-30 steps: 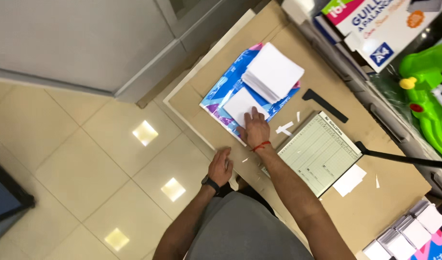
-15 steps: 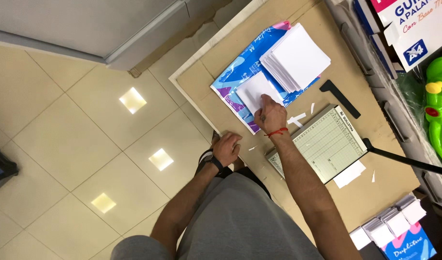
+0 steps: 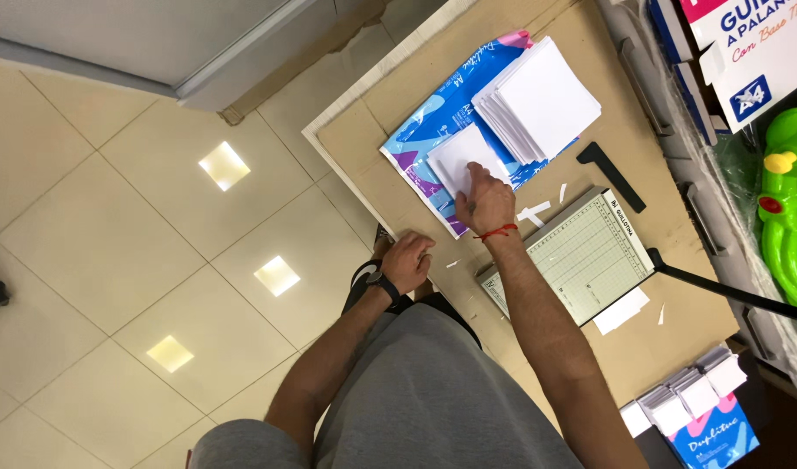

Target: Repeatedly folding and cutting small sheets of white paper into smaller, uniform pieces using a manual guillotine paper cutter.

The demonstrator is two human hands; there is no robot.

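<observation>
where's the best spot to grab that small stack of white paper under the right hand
Probably the bare corner of the small white stack that points away from the right hand. It lies flat on the blue wrapper, so pinch that corner from the side, sliding fingers under. The left hand is free at the table edge.

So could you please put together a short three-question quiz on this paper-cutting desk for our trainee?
1. True or false: the right hand rests on the small white sheet.
2. What does the left hand touch? A) the cutter B) the table edge C) the big stack
3. Fill in: the cutter has its black arm ____ (raised/lowered).

Key
1. True; the sheet lies on the blue wrapper.
2. B; it sits at the table edge, away from the big stack.
3. Raised; the arm swings out to the side.
</observation>
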